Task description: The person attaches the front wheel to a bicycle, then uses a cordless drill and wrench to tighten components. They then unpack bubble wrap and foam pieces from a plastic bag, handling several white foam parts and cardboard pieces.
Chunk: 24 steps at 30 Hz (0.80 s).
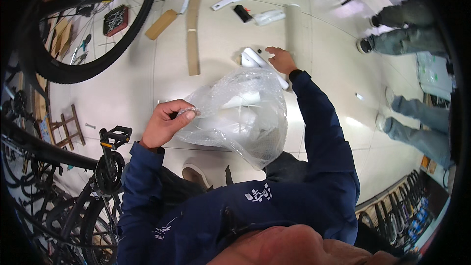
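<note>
My left hand [166, 123] pinches the gathered edge of a clear bubble-wrap bag [230, 125], which hangs wide in front of me. White pieces show blurred through its film. My right hand [282, 60] reaches past the bag's far side, fingers apart, with nothing seen in it. Just beside it lie white tube-like pieces [250, 58] on the floor, partly covered by the bag. A tiny black part [259, 50] sits near my right fingertips.
Cardboard strips [194, 34], a brown piece [161, 24], a long roll [293, 34], a white part [231, 0] and a black item [242, 13] lie on the tiled floor [132, 98]. A bicycle wheel [147, 14] and pedal [116, 137] stand left; two people's legs [417, 118] stand right.
</note>
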{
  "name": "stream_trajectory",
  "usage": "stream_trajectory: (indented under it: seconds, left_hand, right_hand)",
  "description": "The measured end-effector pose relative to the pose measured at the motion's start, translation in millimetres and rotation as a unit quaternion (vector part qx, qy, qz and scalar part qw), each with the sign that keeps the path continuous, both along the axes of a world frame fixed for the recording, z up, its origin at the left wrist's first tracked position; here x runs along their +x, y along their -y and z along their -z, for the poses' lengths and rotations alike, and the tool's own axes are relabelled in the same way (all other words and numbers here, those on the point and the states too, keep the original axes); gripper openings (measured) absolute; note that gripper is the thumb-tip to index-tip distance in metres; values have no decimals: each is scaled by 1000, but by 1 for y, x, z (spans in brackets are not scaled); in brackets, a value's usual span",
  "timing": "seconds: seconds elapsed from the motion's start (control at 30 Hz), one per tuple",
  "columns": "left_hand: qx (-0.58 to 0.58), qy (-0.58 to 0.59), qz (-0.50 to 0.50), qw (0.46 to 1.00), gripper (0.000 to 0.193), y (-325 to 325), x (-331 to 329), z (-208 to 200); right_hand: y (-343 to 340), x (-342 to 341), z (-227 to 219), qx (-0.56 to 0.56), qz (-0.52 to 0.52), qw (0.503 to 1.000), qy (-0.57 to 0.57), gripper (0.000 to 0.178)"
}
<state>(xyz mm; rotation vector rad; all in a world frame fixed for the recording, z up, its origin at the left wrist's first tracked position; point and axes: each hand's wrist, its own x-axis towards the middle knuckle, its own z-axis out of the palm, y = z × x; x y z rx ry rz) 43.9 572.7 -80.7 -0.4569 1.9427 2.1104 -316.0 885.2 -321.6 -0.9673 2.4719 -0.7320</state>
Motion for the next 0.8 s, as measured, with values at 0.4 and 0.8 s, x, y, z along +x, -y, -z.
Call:
stream_trajectory:
  seconds: [0.4,0.8]
  left_hand:
    - [-72,41,-196,977,21,-7,4,-8]
    - [-71,122,-284,949,20,-44,-5,-15]
  right_hand:
    - [80,-89,44,-4,-54,984,-168,22]
    - [172,-180,61,-42,-129,973,-184,21]
